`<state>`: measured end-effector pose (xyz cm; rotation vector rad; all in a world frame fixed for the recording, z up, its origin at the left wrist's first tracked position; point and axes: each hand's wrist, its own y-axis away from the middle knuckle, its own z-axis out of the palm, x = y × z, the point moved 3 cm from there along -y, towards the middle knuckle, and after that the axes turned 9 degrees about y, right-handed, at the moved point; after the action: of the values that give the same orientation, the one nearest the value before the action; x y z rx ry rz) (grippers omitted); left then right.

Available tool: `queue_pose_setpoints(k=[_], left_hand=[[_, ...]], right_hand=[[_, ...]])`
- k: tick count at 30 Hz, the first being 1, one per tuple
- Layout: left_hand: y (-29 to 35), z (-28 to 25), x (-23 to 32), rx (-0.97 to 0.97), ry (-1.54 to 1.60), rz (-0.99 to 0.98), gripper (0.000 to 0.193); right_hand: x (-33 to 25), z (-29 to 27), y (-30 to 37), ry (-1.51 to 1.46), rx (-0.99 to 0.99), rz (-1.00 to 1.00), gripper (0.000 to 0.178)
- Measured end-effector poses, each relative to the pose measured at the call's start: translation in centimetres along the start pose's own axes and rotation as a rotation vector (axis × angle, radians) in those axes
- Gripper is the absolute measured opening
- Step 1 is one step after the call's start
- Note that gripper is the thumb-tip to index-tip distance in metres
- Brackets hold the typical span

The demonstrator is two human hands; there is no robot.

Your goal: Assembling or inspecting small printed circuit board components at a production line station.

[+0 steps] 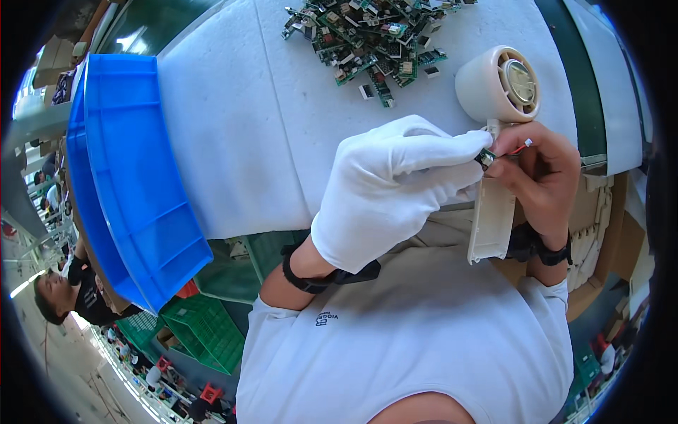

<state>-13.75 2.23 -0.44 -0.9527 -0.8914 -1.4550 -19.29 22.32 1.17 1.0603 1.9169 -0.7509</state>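
The pale round fan head (491, 85) of a handheld fan rests on the white-covered counter (233, 141), its grille facing right. Just nearer the body than the fan head, a small circuit board (485, 157) sits between the hands. The gloved left hand (395, 184) has a narrow grip, pinching this board between thumb and fingers. The bare right hand (540, 169) also has its thumb and forefinger drawn close at the board; whether its grip holds board or fan neck cannot be told. A red wire (521, 148) with a white plug shows beside that forefinger. The open handle shell (492, 219) extends bodyward from the fan head. Left of the fan head lies a heap of circuit boards (374, 39); well farther left stands a blue plastic bin (141, 162).
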Motion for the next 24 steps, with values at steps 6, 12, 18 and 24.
queue_pose_setpoints(k=[6, 12, 18, 24], left_hand=[[0.2, 0.4, 0.3, 0.042, -0.222, 0.078, 0.032], [0.2, 1.6, 0.2, 0.087, -0.161, 0.035, 0.034], [-0.1, 1.5, 0.3, 0.078, -0.217, 0.054, 0.033], [-0.1, 1.3, 0.8, 0.096, -0.246, 0.064, 0.032]], right_hand=[[0.1, -0.2, 0.2, 0.002, -0.055, 0.079, 0.017], [0.8, -0.1, 0.9, -0.115, 0.110, -0.089, 0.023], [-0.4, -0.6, 1.1, -0.102, 0.042, -0.045, 0.021], [-1.9, -1.1, 0.9, 0.002, 0.002, -0.118, 0.015]])
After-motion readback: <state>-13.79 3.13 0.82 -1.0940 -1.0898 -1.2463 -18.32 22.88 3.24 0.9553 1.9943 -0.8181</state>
